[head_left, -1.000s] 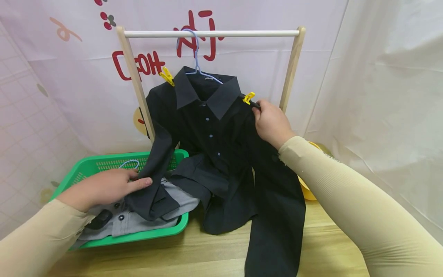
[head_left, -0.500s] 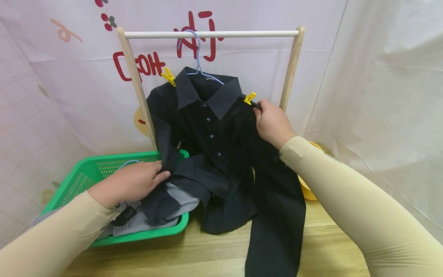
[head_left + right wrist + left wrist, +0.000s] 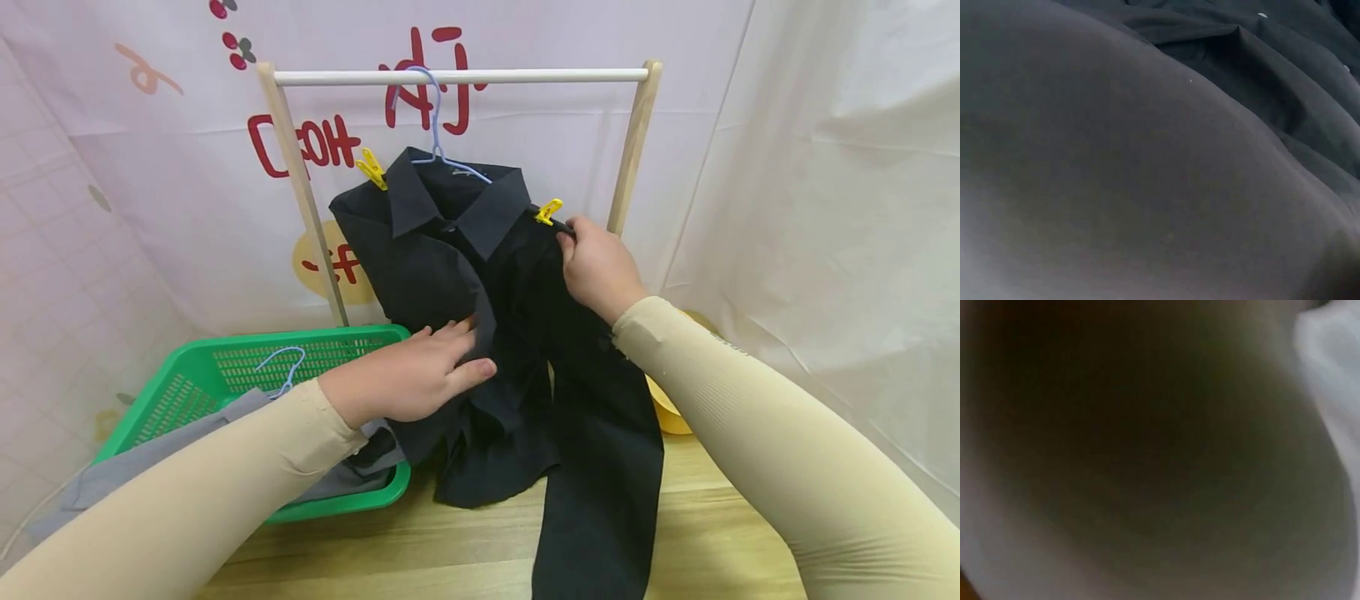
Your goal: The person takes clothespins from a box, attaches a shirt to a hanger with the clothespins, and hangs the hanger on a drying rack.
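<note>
A black button-up shirt hangs on a light blue hanger hooked over the rack's white bar. Yellow clothespins sit at its shoulders, one on the left and one on the right. My right hand pinches the shirt's right shoulder just outside that clothespin. Against the left sleeve, folded across the front, my left hand lies with fingers extended and thumb apart. Dark shirt fabric shows in the right wrist view. The left wrist view is mostly a dark blur.
Behind the left forearm, a green basket holds grey clothes and another blue hanger. A yellow container is partly hidden behind the right arm. The wooden rack stands on a wood-grain table.
My left hand has moved right from over the basket, swinging the left sleeve across the shirt front, and its fingers have spread. The right hand keeps its grip, shifting slightly.
</note>
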A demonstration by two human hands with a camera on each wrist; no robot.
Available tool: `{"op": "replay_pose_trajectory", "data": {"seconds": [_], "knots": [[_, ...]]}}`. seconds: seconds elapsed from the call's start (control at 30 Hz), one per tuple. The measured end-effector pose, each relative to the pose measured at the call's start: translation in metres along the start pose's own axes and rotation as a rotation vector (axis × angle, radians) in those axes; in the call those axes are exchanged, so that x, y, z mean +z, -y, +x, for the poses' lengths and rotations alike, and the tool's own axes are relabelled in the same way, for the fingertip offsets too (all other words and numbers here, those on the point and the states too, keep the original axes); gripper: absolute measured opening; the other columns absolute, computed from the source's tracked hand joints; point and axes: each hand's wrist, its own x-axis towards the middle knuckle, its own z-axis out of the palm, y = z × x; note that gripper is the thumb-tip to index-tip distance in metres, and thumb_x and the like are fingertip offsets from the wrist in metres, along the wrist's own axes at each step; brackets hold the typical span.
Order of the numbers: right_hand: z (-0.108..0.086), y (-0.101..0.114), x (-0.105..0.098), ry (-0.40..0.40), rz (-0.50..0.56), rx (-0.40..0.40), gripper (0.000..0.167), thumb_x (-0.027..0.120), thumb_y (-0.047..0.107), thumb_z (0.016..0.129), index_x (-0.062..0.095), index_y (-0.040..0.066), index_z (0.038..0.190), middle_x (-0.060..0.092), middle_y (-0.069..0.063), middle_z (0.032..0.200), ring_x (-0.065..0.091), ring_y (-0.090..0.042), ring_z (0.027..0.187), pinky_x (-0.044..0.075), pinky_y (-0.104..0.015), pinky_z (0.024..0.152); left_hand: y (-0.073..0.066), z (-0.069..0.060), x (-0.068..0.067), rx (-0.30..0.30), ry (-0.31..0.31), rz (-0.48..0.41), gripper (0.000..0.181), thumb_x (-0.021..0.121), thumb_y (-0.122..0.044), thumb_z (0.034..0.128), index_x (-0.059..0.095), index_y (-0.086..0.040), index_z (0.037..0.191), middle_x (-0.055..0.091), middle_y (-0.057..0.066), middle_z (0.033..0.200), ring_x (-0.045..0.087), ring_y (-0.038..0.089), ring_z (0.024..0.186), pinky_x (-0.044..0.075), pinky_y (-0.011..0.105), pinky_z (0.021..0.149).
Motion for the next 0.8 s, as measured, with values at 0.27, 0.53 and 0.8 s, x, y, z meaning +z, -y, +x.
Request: {"op": "replay_pose_trajectory", "data": {"seconds": [0.27, 0.53, 0.8], "knots": [[-0.002, 0.0, -0.003, 0.022, 0.014, 0.025, 0.048, 0.044, 0.026, 0.112, 0.048, -0.005, 0.149, 0.057, -0.027, 0.148, 0.057, -0.045, 0.135, 0.043, -0.057, 0.118, 0.011, -0.009, -0.004, 0.04, 0.0, 0.058, 0.075, 0.04, -0.059, 0.1093, 0.019, -0.021, 0.17, 0.012, 0.004, 0.178, 0.01, 0.026, 0.166, 0.009, 0.057, 0.134], [-0.023, 0.011, 0.0, -0.176, 0.067, -0.155, 0.063, 0.053, 0.019, 0.108, 0.028, -0.009, 0.159, 0.03, -0.029, 0.166, 0.028, -0.045, 0.156, 0.023, -0.055, 0.132, 0.076, -0.064, -0.021, -0.193, -0.084, 0.184, 0.08, 0.057, -0.053, 0.1055, 0.028, -0.013, 0.168, 0.021, 0.023, 0.174, 0.023, 0.052, 0.158, 0.023, 0.071, 0.125], [-0.056, 0.048, 0.014, -0.252, 0.064, -0.508, 0.054, 0.061, 0.016, 0.104, 0.047, -0.008, 0.15, 0.038, -0.027, 0.164, 0.032, -0.042, 0.156, 0.022, -0.051, 0.133, 0.162, -0.13, -0.02, -0.364, -0.108, 0.268, 0.085, 0.055, -0.054, 0.106, 0.032, 0.005, 0.162, 0.026, 0.042, 0.163, 0.027, 0.068, 0.145, 0.026, 0.081, 0.114]]}}
